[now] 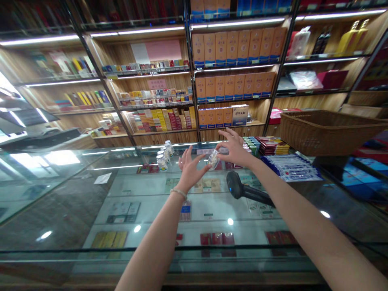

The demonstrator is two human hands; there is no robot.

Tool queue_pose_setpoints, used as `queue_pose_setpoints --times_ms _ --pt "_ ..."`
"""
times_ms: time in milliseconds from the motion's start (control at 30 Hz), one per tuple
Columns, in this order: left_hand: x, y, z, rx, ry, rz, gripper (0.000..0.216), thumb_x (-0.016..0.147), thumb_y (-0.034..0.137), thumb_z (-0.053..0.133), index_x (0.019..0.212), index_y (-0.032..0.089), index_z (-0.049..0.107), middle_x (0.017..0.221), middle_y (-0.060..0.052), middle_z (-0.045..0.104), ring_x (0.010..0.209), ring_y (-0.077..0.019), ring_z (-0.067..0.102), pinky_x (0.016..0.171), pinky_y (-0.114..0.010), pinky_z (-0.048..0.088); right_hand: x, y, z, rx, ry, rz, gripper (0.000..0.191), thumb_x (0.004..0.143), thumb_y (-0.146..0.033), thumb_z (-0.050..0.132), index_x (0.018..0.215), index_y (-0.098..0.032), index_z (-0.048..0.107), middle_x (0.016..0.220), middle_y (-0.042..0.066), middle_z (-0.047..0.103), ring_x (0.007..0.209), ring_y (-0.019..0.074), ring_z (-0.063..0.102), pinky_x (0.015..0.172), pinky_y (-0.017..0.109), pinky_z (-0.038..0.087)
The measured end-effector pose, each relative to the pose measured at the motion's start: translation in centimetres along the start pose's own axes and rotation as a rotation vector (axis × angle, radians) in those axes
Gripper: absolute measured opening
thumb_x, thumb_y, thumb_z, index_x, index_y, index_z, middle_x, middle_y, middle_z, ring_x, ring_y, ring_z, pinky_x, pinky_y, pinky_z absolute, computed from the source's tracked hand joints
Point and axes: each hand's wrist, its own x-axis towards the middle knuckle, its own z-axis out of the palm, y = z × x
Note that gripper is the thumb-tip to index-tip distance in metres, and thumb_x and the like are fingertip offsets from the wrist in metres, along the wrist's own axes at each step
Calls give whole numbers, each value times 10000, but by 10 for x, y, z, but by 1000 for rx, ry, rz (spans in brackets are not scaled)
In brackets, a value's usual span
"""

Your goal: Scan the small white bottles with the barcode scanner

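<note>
Clear and white-capped, the small bottle (214, 159) sits just above the middle of the frame. It is pinched between the thumb and fingertips of the right hand (235, 151), which comes at it from the right with its other fingers fanned out. The left hand (189, 167) is just beside the bottle on its left, palm turned toward it and fingers spread wide; whether a fingertip touches the bottle cannot be told. A pale bracelet (178, 192) circles the left wrist.

Both hands are raised over the glass counter (75, 194), which fills the lower half of the frame and shows flat packets in the case beneath. Right of the hands and slightly lower, a black barcode scanner (242, 188) lies on the glass, partly behind the right forearm. Left of the hands, a short row of similar bottles (165, 155) stands near the counter's far edge.

Further right lie blue packets (291, 167) and stacks of red packs (271, 145), with a wicker basket (327, 131) at the right of the frame. Across the top, lit wooden shelves (121, 52) carry rows of orange boxes (236, 48) and many small colourful packs.
</note>
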Motion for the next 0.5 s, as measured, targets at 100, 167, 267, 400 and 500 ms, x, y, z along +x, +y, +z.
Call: queue_pose_setpoints --times_ms 100,167,267,400,500 --pt "-1 2 -2 11 -114 -7 418 832 575 744 1196 370 761 1699 -49 288 1575 -380 181 1248 -640 147 0 -2 0 10 -27 -24 226 794 -398 728 979 -274 769 1643 75 384 1554 371 164 1177 644 166" --pt "-1 3 -2 15 -153 2 367 821 555 766 1135 366 785 1685 -49 324 1577 -368 181 1251 -641 125 -1 -3 0 8 -43 -35 218 796 -380 730 983 -274 771 1647 78 378 1553 371 169 1176 655 166" --pt "-2 6 -2 10 -136 15 303 796 530 799 1040 351 808 1667 -39 364 1566 -363 214 1256 -637 109 -1 -5 0 2 -48 -41 221 812 -385 727 1000 -280 776 1647 73 376 1549 377 176 1175 662 169" --pt "-2 12 -4 4 -42 -10 271 775 504 822 965 311 806 1668 -33 360 1553 -372 239 1258 -629 120 0 -4 1 -3 -19 -33 256 840 -407 721 1068 -308 779 1637 69 389 1548 370 184 1177 643 177" --pt "-2 18 -6 8 19 -46 264 765 480 831 920 273 777 1664 -56 365 1554 -366 240 1257 -621 138 1 -3 2 -7 30 -11 295 851 -427 727 1121 -314 767 1620 71 417 1544 358 204 1182 610 189"
